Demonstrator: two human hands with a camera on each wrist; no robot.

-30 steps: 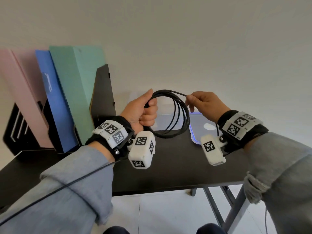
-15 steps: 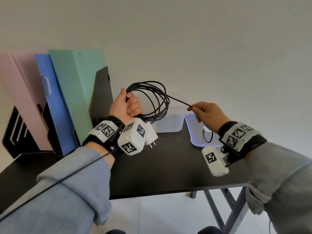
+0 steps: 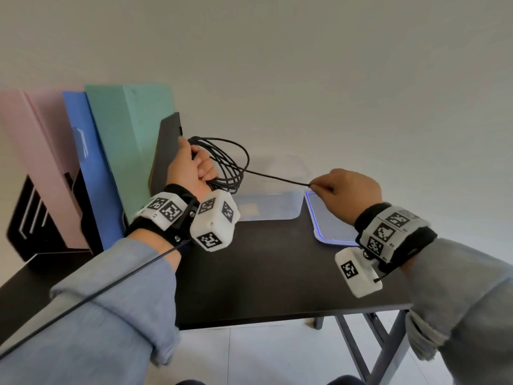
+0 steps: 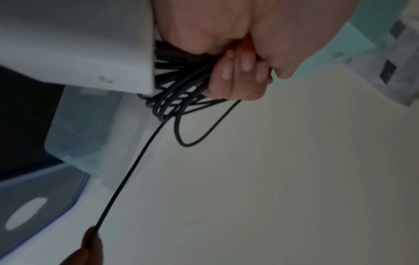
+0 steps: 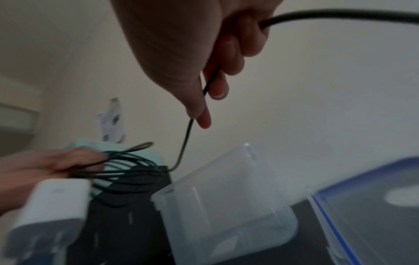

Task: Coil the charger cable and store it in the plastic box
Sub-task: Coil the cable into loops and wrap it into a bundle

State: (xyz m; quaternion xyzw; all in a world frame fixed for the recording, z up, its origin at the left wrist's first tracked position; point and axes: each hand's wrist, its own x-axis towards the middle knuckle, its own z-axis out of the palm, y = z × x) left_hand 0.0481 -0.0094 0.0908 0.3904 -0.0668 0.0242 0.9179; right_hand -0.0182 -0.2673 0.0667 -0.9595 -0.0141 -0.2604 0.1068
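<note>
My left hand (image 3: 194, 168) grips several loops of the black charger cable (image 3: 227, 162) in a fist, up by the black bookend. A white charger block (image 4: 75, 44) hangs by that hand in the left wrist view. A straight run of cable stretches right to my right hand (image 3: 319, 187), which pinches it between thumb and forefinger (image 5: 201, 100). The clear plastic box (image 3: 269, 207) stands open on the black table below the taut cable. Its blue-rimmed lid (image 3: 330, 220) lies flat to the right of it.
Pink, blue and green folders (image 3: 125, 151) stand in a black bookend (image 3: 166, 157) at the table's back left, close behind my left hand. The black table (image 3: 263, 276) has a front edge near me, with its legs and white floor below. A pale wall is behind.
My left hand has carried the coil left and up toward the bookend. My right hand has slid right along the cable, so a longer straight stretch runs between the hands.
</note>
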